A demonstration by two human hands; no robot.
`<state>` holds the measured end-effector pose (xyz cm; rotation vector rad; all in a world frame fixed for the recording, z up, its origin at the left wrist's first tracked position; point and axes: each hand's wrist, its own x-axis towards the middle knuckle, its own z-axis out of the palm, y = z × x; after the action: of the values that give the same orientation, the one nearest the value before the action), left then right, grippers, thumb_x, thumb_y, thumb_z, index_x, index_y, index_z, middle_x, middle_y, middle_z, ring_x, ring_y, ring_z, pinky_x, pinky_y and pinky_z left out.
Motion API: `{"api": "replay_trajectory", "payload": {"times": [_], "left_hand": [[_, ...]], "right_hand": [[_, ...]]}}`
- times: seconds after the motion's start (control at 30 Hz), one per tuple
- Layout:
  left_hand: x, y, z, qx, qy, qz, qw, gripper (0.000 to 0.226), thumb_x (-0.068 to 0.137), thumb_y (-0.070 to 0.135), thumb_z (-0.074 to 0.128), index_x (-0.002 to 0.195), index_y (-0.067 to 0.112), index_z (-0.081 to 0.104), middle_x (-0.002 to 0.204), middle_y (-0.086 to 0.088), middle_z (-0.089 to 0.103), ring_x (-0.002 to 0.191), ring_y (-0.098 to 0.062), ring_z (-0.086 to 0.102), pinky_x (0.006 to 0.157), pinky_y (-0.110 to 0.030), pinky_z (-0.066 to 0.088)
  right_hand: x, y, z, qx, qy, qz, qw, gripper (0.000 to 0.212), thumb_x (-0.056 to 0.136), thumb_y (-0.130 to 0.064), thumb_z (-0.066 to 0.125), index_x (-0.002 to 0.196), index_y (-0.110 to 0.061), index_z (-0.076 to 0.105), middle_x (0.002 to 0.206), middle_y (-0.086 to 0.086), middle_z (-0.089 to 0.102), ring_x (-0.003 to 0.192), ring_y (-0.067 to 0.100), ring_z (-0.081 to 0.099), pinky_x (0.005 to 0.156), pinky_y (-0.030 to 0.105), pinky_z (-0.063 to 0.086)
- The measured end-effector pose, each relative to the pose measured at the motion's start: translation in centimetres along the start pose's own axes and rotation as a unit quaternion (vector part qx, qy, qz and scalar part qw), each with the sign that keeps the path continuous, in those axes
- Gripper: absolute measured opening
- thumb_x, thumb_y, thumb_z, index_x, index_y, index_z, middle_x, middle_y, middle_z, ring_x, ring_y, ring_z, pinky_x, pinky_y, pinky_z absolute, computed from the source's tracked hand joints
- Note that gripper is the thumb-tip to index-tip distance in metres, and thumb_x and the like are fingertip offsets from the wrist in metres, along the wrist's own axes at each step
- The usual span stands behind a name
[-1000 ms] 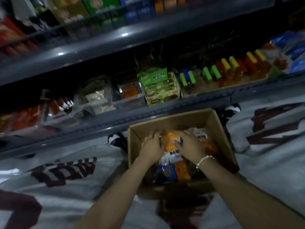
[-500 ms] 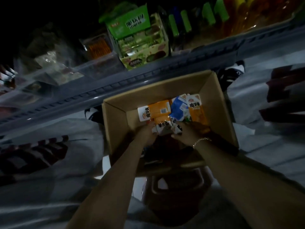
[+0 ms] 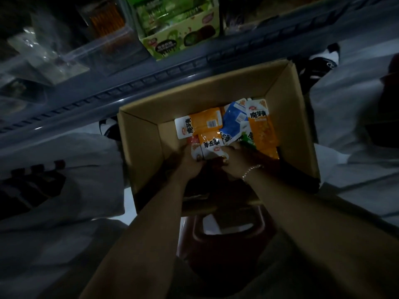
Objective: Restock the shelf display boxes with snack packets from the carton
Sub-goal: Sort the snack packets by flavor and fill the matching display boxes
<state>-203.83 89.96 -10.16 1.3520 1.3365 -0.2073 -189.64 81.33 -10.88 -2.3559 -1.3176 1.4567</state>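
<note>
An open brown carton (image 3: 142, 145) sits on the floor below the shelf, holding several orange, blue and green snack packets (image 3: 260, 130). Both my hands reach into its near half. My left hand (image 3: 185, 162) and my right hand (image 3: 235, 160), with a bead bracelet at the wrist, together grip a small bunch of orange-and-white packets (image 3: 210, 145) between them. Up on the shelf stands a green display box (image 3: 179, 39), and a clear plastic display box (image 3: 103, 39) stands to its left.
The grey shelf edge (image 3: 151, 78) runs across just beyond the carton. My grey-clad knees flank the carton, with black-and-white shoes (image 3: 323, 59) behind it. A dark red stool (image 3: 228, 229) sits under my forearms. The scene is dim.
The view has dropped from the shelves down onto the carton. My hands have drawn back toward the carton's near side, gathering packets between them.
</note>
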Motion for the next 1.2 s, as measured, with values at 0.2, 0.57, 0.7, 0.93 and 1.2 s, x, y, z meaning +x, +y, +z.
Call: {"api": "replay_trajectory", "payload": {"times": [0.2, 0.57, 0.7, 0.93, 1.2], "left_hand": [[-0.1, -1.2, -0.5, 0.025, 0.005, -0.1, 0.995, 0.042, 0.085, 0.01, 0.069, 0.124, 0.016, 0.056, 0.121, -0.003, 0.061, 0.099, -0.013, 0.056, 0.072, -0.02, 0.044], [-0.4, -0.3, -0.3, 0.097, 0.041, -0.084, 0.991, 0.034, 0.085, 0.012, 0.07, 0.117, 0.008, 0.062, 0.115, -0.008, 0.064, 0.104, -0.026, 0.06, 0.094, -0.042, 0.049], [-0.7, 0.4, -1.0, 0.06, 0.057, -0.1, 0.992, 0.038, 0.082, 0.001, 0.071, 0.118, 0.001, 0.06, 0.115, -0.015, 0.064, 0.1, -0.028, 0.061, 0.073, -0.031, 0.051], [-1.6, 1.4, -4.9, -0.019, 0.063, -0.115, 0.991, 0.04, 0.076, 0.001, 0.077, 0.114, 0.002, 0.063, 0.116, -0.011, 0.066, 0.102, -0.026, 0.063, 0.086, -0.039, 0.055], [-5.0, 2.5, -6.8, -0.081, 0.099, -0.064, 0.99, 0.035, 0.079, 0.002, 0.075, 0.112, 0.003, 0.063, 0.1, -0.004, 0.063, 0.076, -0.01, 0.059, 0.059, -0.017, 0.046]], "right_hand": [[0.3, 0.1, 0.1, 0.019, -0.001, 0.0, 1.0, 0.07, 0.08, -0.039, 0.069, 0.142, -0.025, 0.039, 0.147, 0.005, 0.028, 0.132, 0.029, 0.031, 0.108, 0.041, 0.031], [0.4, 0.1, 0.0, 0.085, 0.007, 0.012, 0.996, 0.069, 0.073, -0.037, 0.077, 0.135, -0.024, 0.049, 0.14, 0.006, 0.035, 0.128, 0.028, 0.039, 0.106, 0.043, 0.037], [0.1, -0.2, -0.5, 0.131, 0.008, 0.018, 0.991, 0.062, 0.075, -0.028, 0.078, 0.131, -0.02, 0.052, 0.137, 0.006, 0.038, 0.124, 0.025, 0.042, 0.103, 0.035, 0.039], [-0.9, -1.4, -1.6, 0.261, -0.003, 0.026, 0.965, 0.067, 0.08, -0.021, 0.074, 0.138, -0.013, 0.043, 0.142, 0.009, 0.044, 0.129, 0.024, 0.042, 0.095, 0.03, 0.038], [-2.7, -3.9, -3.1, 0.317, -0.028, 0.007, 0.948, 0.064, 0.084, -0.036, 0.068, 0.14, -0.018, 0.042, 0.142, 0.006, 0.045, 0.13, 0.022, 0.043, 0.092, 0.027, 0.036]]}}
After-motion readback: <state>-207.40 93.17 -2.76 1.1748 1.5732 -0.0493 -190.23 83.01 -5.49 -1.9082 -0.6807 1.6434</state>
